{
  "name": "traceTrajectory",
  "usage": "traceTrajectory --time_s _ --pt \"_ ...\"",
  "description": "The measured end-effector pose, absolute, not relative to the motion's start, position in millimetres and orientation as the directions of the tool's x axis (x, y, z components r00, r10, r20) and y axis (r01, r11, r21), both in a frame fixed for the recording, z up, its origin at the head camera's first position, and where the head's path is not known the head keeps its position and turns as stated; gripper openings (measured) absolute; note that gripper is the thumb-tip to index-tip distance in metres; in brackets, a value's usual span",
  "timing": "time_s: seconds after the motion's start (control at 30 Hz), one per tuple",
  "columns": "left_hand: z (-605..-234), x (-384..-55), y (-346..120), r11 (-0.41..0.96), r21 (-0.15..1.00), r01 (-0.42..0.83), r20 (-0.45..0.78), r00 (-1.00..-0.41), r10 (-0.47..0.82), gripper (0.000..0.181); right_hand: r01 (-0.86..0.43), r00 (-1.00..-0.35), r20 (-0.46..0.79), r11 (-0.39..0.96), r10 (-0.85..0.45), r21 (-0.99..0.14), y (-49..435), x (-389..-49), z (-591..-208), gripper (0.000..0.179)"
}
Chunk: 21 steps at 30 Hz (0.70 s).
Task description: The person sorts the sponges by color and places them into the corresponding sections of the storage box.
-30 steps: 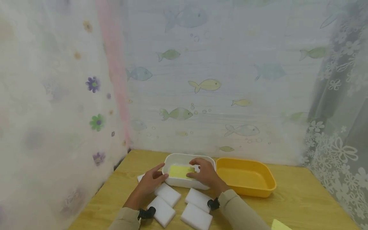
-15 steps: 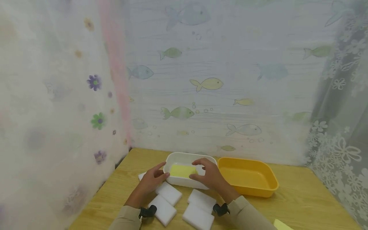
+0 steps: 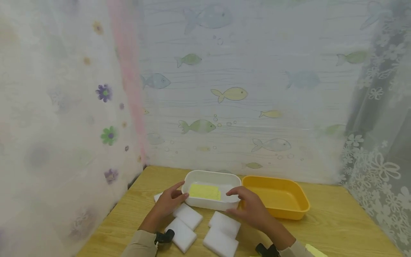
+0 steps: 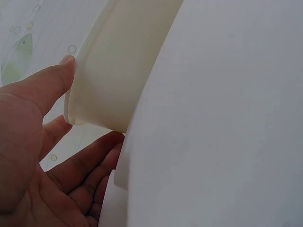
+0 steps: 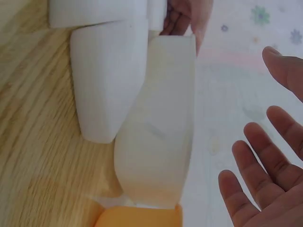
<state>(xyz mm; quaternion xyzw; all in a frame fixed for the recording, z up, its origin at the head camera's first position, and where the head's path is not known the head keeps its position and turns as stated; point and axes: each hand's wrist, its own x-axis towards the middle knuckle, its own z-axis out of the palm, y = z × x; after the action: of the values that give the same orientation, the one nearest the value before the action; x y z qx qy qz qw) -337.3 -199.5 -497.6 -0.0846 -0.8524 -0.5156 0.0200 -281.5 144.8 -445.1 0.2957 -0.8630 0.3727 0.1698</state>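
A white plastic tub (image 3: 210, 204) stands on the wooden table with thin yellow pieces (image 3: 203, 191), sponge-like and overlapping, lying flat in its left part. My left hand (image 3: 167, 204) holds the tub's left front corner; in the left wrist view its thumb (image 4: 59, 78) lies against the rim and the other fingers curl beside the wall. To the right, my right hand (image 3: 250, 208) hovers by the tub's right front corner, thumb and fingers spread with nothing between them. The right wrist view shows those fingers (image 5: 265, 170) loosely extended, apart from the tub.
A yellow-orange tray (image 3: 290, 213) stands directly right of the tub. Several white sponge blocks (image 3: 221, 242) lie in front of it, some overlapping, and another peeks out behind the left hand. A yellow piece (image 3: 316, 250) lies at the front right. Printed curtains enclose the table.
My right hand has drawn back from the yellow pieces inside the tub, moving right and toward me, and its fingers no longer reach over them. The left hand stays at the tub's corner.
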Motion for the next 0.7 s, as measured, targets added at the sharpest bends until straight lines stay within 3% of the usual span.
traceTrajectory --time_s 0.23,0.7 --pt "-496.3 -336.2 -199.0 0.455 0.876 0.159 0.114 -0.986 0.123 0.068 -0.614 -0.789 0.477 0.493 -0.388 -0.616 166.2 -258.1 -446.1 0.044" --pt "-494.2 -333.0 -197.8 0.467 0.87 0.159 0.116 -0.986 0.119 0.068 -0.645 -0.735 0.448 0.323 -0.509 -0.692 215.9 -219.8 -468.8 0.046"
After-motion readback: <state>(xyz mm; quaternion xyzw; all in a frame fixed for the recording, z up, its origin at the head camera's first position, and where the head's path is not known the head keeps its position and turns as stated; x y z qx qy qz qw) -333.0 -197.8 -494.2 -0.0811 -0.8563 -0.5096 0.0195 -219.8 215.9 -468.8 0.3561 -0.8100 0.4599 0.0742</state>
